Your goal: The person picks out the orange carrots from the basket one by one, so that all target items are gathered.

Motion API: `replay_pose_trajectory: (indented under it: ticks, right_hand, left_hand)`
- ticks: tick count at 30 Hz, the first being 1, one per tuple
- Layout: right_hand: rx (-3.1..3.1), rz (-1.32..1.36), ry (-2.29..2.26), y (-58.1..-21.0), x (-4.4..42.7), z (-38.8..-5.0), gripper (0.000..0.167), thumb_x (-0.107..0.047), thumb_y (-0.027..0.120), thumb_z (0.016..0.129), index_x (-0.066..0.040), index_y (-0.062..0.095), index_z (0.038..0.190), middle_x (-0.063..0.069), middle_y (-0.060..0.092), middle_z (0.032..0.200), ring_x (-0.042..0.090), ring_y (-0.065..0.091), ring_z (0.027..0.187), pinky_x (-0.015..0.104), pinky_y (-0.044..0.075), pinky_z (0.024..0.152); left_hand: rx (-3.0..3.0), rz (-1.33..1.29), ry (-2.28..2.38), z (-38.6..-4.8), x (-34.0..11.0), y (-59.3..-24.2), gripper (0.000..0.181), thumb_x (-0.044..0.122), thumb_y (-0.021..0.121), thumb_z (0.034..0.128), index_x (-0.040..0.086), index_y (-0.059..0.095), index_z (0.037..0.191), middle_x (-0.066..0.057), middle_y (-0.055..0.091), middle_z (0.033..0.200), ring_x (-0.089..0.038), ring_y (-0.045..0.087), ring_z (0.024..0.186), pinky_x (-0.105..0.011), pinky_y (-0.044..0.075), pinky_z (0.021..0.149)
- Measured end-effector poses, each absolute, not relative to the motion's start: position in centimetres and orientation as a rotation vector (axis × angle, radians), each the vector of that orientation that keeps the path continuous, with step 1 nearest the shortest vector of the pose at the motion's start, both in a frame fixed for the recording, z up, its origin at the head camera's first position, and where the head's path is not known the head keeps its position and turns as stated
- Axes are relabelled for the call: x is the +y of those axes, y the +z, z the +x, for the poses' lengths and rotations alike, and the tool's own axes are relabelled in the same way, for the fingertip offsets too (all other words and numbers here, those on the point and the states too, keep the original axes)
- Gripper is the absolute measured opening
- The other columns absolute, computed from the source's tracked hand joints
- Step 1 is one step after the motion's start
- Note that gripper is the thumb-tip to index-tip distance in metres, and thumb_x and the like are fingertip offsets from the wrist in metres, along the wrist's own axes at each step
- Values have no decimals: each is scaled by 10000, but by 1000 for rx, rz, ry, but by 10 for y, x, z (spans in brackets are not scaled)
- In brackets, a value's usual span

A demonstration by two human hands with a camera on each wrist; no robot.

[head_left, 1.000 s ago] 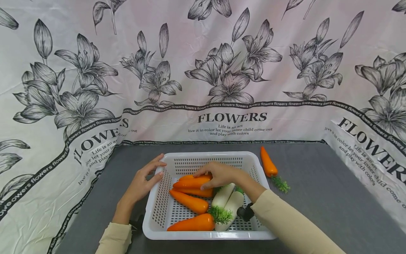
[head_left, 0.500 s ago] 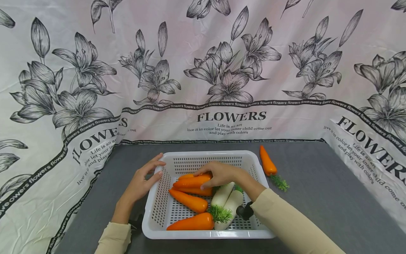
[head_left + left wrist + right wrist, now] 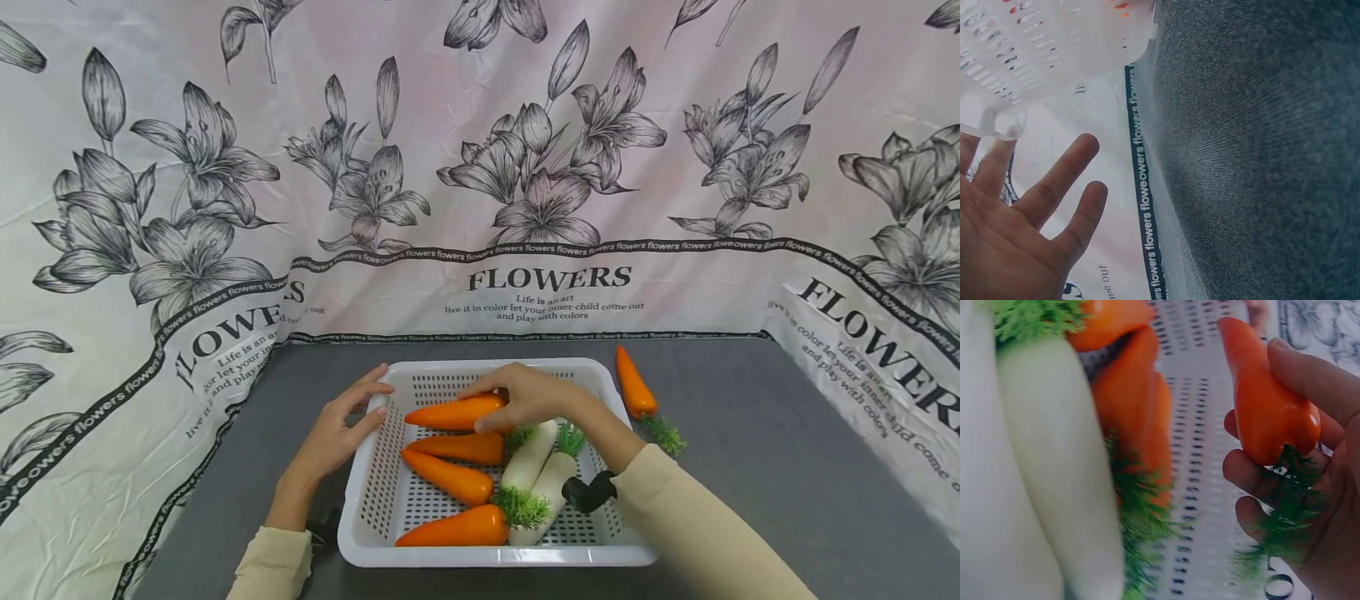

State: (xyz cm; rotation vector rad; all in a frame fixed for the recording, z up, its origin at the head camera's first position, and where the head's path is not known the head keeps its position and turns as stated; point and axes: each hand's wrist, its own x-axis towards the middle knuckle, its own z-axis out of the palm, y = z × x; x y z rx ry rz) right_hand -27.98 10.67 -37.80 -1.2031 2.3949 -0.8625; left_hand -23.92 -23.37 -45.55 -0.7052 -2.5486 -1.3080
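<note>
Pinched between the thumb and fingers of my right hand (image 3: 532, 393) is an orange carrot (image 3: 455, 412), held above the far part of a white perforated basket (image 3: 495, 556). In the right wrist view the same carrot (image 3: 1272, 406) points its tip away, with its green top hanging by the palm. More carrots (image 3: 450, 479) lie in the basket on the left, beside white radishes (image 3: 551, 483) with green tops. My left hand (image 3: 333, 425) rests on the basket's left rim. The left wrist view shows this hand (image 3: 1016, 231) with its fingers fairly straight, some touching the rim.
One carrot (image 3: 635, 385) lies outside the basket, on the grey table (image 3: 750, 467) to its right. A white flower-printed cloth (image 3: 555, 292) stands behind and along both sides of the table.
My right hand has lifted its carrot up and away from the other carrots in the basket, toward the far wall. The left hand stays on the rim.
</note>
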Motion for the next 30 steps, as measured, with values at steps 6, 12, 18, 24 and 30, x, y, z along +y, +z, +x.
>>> replay_pose_trajectory:
  ticks: [6, 12, 18, 24, 30]
  right_hand:
    - [2471, -1158, -891, -358, 130, -282, 530, -344, 764, 917, -197, 627, 1407, 4, 689, 1306, 117, 581, 822, 284, 511, 754]
    - [2567, -1045, -996, -339, 167, -281, 534, -348, 753, 928, -213, 608, 1423, 38, 675, 1285, 142, 554, 758, 289, 498, 677]
    - [2705, -821, -1068, -336, 210, -280, 564, -362, 730, 944, -211, 567, 1463, 66, 698, 1205, 193, 559, 762, 318, 480, 660]
    - [2795, -643, -1172, -353, 251, -278, 568, -352, 707, 963, -174, 549, 1478, 124, 633, 1345, 245, 589, 888, 332, 518, 724]
    - [2886, -511, -1248, -382, 282, -272, 568, -327, 688, 980, -94, 538, 1475, 200, 655, 1260, 224, 603, 836, 288, 523, 662]
  left_hand:
    - [-2551, -701, -1321, -240, -234, -457, 327, 191, 596, 1022, 144, 630, 1344, -2, 385, 1645, -81, 497, 1352, -315, 529, 972]
    - [-2562, -693, -1323, -240, -233, -456, 328, 198, 596, 1022, 162, 629, 1347, 1, 382, 1646, -146, 517, 1344, -317, 531, 971]
    - [-2564, -688, -1329, -239, -232, -455, 324, 198, 600, 1020, 168, 634, 1341, -5, 384, 1646, -141, 533, 1317, -306, 539, 952]
    - [-2567, -680, -1324, -239, -233, -456, 323, 203, 599, 1022, 175, 634, 1342, -3, 384, 1645, -87, 495, 1352, -319, 523, 973]
    - [-2563, -688, -1330, -239, -232, -455, 321, 195, 598, 1020, 181, 634, 1339, -8, 380, 1647, -118, 519, 1325, -323, 533, 958]
